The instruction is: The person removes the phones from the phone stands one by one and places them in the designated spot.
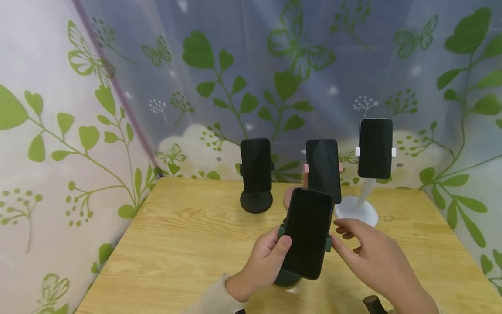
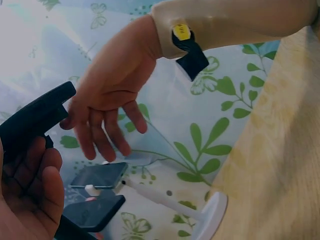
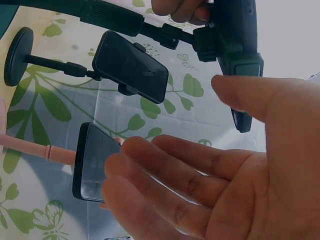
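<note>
A black smartphone [image 1: 309, 233] sits tilted in the clamp of a dark green phone stand [image 1: 287, 279] near the middle of the table. My left hand [image 1: 262, 261] grips the phone and clamp at their left side, thumb over the screen's edge and fingers behind. On the right side my right hand [image 1: 378, 255] has its thumb at the green clamp arm [image 3: 247, 64]; whether it touches cannot be told. Its other fingers [image 3: 172, 177] are spread loosely, holding nothing. The stand's ribbed pole [image 3: 115, 17] shows in the right wrist view.
Behind stand three more phones in holders: a black stand [image 1: 256, 201], a pink stand [image 1: 289, 198] and a white stand [image 1: 354, 211]. The wooden table [image 1: 176, 244] meets a leaf-patterned curtain [image 1: 219, 100] at the back and sides.
</note>
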The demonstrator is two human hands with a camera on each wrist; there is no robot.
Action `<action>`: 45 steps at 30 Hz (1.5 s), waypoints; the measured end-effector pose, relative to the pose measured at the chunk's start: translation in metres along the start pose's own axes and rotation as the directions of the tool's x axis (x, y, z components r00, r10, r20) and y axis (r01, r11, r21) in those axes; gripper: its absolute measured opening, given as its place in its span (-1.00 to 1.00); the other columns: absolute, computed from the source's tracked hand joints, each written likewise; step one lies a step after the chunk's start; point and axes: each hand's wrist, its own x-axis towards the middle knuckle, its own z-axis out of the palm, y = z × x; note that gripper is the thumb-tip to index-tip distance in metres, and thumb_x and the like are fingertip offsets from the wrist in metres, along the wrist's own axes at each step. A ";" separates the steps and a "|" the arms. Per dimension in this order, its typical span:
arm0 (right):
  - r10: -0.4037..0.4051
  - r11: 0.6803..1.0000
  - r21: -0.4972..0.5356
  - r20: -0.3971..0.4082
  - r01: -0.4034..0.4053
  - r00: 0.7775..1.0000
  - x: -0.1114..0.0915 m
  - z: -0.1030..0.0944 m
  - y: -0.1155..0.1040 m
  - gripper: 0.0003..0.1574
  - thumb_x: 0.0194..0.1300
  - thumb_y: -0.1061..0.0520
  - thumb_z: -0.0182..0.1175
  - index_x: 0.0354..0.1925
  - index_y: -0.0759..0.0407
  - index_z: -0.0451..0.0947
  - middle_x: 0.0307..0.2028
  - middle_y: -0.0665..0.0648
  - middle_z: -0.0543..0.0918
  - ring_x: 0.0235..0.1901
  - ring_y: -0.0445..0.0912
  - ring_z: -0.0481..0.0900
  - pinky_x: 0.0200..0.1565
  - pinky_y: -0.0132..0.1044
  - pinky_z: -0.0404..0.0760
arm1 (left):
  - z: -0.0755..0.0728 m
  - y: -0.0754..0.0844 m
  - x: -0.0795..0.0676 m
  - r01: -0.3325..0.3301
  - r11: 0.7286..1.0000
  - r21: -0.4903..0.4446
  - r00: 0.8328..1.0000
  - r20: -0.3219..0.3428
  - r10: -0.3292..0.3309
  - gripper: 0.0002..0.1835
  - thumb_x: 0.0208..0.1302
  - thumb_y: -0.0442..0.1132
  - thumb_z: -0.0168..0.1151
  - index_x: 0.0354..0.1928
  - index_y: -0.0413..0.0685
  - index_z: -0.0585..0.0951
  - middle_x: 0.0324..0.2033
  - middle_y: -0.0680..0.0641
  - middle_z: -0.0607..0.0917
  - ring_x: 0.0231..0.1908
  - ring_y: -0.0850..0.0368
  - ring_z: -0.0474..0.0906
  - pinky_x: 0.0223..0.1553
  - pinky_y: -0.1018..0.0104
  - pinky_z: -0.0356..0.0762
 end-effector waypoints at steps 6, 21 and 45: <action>-0.031 0.999 -0.026 -0.015 0.030 0.999 -0.001 0.002 0.001 -0.72 0.47 0.09 0.15 0.07 -0.04 0.65 -0.07 -0.09 0.74 -0.30 -0.23 0.66 -0.28 -0.16 0.64 | 0.002 -0.003 -0.001 0.021 1.000 -0.020 0.999 0.044 -0.020 -0.60 0.71 -0.20 -0.18 0.31 -0.33 0.45 0.10 -0.46 0.63 0.06 0.00 0.71 0.01 -0.02 0.69; -0.115 0.990 -0.081 0.016 0.116 0.993 -0.001 0.004 -0.003 -0.72 0.37 0.25 0.10 -0.11 -0.06 0.65 -0.21 -0.19 0.70 -0.47 -0.34 0.43 -0.42 -0.32 0.44 | -0.028 0.010 0.005 0.142 0.985 0.098 0.956 0.244 -0.162 -0.52 0.70 -0.04 -0.18 0.23 -0.29 0.53 0.03 -0.34 0.72 0.00 0.13 0.73 0.04 0.11 0.69; -0.212 0.973 0.075 -0.066 0.217 0.975 -0.008 0.017 -0.012 -0.72 0.67 0.00 -0.03 -0.11 -0.17 0.64 -0.55 -0.34 0.38 -0.49 -0.41 0.39 -0.40 -0.35 0.46 | -0.052 0.046 0.027 0.212 0.814 0.540 0.928 0.151 -0.342 -0.81 0.59 -0.06 0.13 -0.09 0.07 0.67 -0.23 0.19 0.69 -0.19 0.33 0.60 -0.22 0.29 0.61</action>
